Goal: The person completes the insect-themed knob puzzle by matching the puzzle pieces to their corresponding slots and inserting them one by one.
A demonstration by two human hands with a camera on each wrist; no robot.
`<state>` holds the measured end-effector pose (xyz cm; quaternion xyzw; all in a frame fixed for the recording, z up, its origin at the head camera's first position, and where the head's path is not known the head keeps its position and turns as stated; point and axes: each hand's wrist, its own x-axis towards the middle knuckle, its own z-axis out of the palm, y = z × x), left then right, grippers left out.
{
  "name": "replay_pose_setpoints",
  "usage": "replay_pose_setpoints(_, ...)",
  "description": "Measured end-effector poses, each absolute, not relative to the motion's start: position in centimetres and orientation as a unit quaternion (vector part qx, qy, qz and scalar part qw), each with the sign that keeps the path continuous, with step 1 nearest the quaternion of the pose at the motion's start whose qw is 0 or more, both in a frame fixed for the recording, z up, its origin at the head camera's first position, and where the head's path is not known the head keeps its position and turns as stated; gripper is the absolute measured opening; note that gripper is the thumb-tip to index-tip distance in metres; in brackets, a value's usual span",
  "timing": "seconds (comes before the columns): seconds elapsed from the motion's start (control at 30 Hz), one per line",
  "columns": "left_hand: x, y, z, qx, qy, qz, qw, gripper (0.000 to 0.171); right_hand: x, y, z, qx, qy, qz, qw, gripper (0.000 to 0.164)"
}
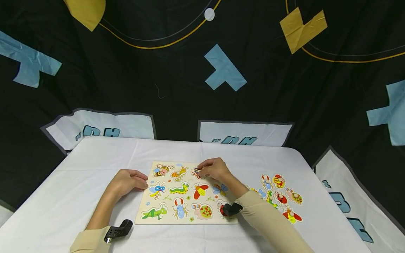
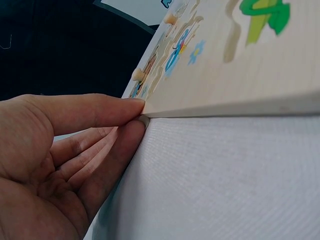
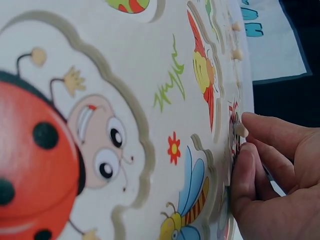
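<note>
A wooden peg puzzle board printed with insects lies flat on the white table. My left hand is at its left edge; in the left wrist view, the thumb and a finger pinch that edge. Over the top row, my right hand pinches the small wooden knob of a spider puzzle piece, which sits at its recess. Fingers partly cover this piece, so whether it lies fully flat I cannot tell. To its left are a bee piece and an ant piece, each with a knob.
Several loose insect pieces lie in a cluster right of the board, among them a ladybug, a snail and a red-winged firefly. White cloth covers the table. Behind it hangs a black patterned curtain.
</note>
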<state>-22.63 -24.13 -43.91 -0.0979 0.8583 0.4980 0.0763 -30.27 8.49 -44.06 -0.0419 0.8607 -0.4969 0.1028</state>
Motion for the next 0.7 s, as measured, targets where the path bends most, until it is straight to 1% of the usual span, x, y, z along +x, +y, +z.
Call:
replay_pose_setpoints(0.27, -22.6, -24.1, -44.0, -0.106, 0.86, 0.492, 0.079, 0.037, -29.6, 9.2, -42.9, -0.039, 0.862, -0.494, 0.1, 0.023)
replay_pose_setpoints(0.5, -22.6, -24.0, -44.1, -0.109, 0.86, 0.493, 0.079, 0.036, -29.5, 10.4, -42.1, -0.04, 0.883, -0.462, 0.077, 0.022)
replay_pose_setpoints(0.7, -22.6, -24.0, -44.1, -0.107, 0.86, 0.493, 0.077, 0.036, -29.6, 11.8, -41.8, -0.033, 0.881, -0.468, 0.065, 0.019)
